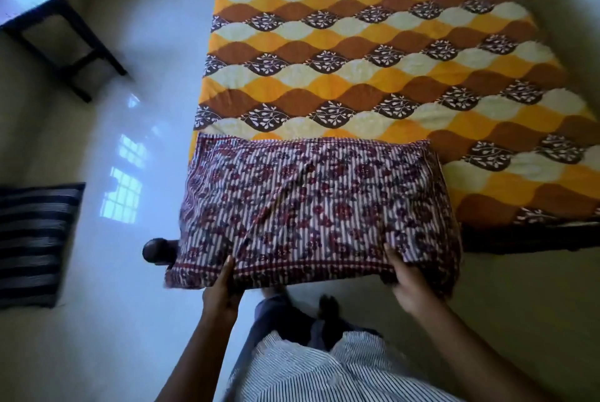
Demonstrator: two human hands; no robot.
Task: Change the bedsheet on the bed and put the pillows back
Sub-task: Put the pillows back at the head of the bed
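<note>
A pillow [311, 207] in a maroon-and-white striped floral case lies across the near left corner of the bed, its near edge hanging past the bed's end. My left hand [224, 288] grips the pillow's near edge on the left. My right hand [407, 281] grips the same edge further right. An orange, brown and cream wave-patterned bedsheet [373, 54] lies spread flat over the mattress beyond the pillow. No other pillow shows on the bed.
A dark-legged table [48, 22] stands at the far left. A black-and-white striped mat [32, 246] lies on the glossy white floor [130, 148] at left. The dark bed frame [532, 239] and a round bedpost [159, 250] show at the near end.
</note>
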